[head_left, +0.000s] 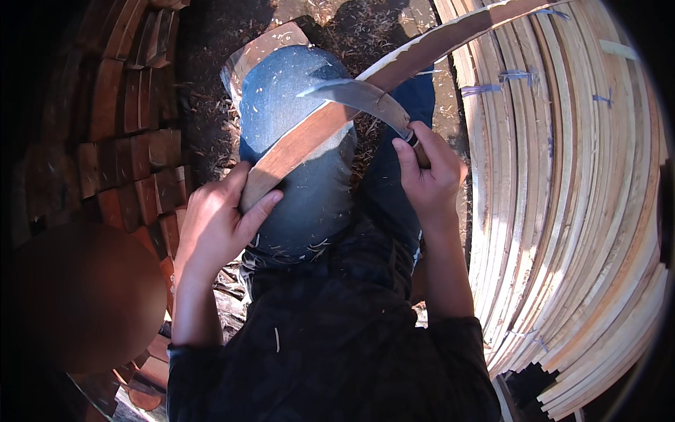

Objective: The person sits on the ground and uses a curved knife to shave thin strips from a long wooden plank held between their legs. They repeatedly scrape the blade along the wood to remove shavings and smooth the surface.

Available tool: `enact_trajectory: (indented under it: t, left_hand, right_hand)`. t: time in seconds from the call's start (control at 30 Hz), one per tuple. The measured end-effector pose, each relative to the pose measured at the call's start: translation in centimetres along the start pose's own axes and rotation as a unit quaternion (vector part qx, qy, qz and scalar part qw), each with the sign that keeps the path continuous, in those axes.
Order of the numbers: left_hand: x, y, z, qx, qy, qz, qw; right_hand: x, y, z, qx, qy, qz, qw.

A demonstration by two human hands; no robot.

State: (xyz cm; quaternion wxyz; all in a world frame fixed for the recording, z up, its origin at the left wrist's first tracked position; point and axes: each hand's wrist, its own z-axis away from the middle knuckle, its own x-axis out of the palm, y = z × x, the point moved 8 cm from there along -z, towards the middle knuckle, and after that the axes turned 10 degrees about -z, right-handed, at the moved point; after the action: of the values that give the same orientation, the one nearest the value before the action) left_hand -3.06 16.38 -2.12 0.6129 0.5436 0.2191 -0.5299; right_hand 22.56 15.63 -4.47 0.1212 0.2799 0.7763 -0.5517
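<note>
A long reddish-brown strip of wood or bamboo [304, 145] with a pale ragged edge runs from lower left to upper right across my lap. Its near end is gripped by my left hand [223, 216], thumb on top. My right hand [434, 169] is closed around the short handle of a curved knife [373, 100], a sickle-like blade. The blade lies across the strip, its tip pointing left above my jeans-clad knee [292, 77]. Small shavings cling to the denim. The fingers of my right hand hide most of the handle.
On the right, a large stack of long pale strips [555, 176] is tied in bundles with bluish ties. Reddish-brown blocks [133, 155] are piled at the left. Shavings litter the dark ground [358, 42] ahead. A blurred round shape [88, 299] covers the lower left.
</note>
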Motion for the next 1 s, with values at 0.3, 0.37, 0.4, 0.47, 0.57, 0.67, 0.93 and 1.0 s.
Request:
enact_trajectory:
  t: [0.3,0.37,0.4,0.47,0.57,0.67,0.93,1.0]
  left_hand:
    - [-1.3,-2.1,0.2,-0.066,0.013,0.027,0.997]
    - [-1.1,-2.0,0.1,-0.058,0.014,0.032,0.998]
    - [-1.0,-1.9,-0.1,-0.055,0.008,0.04,0.998]
    - [-0.7,-1.5,-0.2,-0.049,-0.006,0.049,0.998]
    - [-0.6,-1.5,-0.3,-0.057,-0.028,0.017,0.998]
    - [-0.6,-1.7,-0.2,-0.062,0.0,0.04,0.997]
    - [-0.2,-1.3,-0.5,-0.036,-0.014,-0.012,0.999]
    - [-0.3,-1.0,-0.3,-0.017,-0.001,-0.035,0.999]
  right_hand:
    - [-10.2,14.5,3.3,0.279,0.09,-0.005,0.956]
    - [-8.5,11.9,4.6,0.275,0.089,-0.003,0.957]
    - [-7.0,11.4,5.3,0.284,0.068,-0.067,0.954]
    - [-4.3,8.1,4.5,0.183,0.052,-0.061,0.98]
    - [-0.6,3.6,2.1,0.16,0.006,-0.118,0.98]
    - [1.2,1.4,-0.1,0.116,-0.03,-0.113,0.986]
    - [-1.5,3.2,-1.5,0.067,-0.025,0.038,0.997]
    - [-2.5,3.8,-1.8,0.058,-0.005,0.063,0.996]
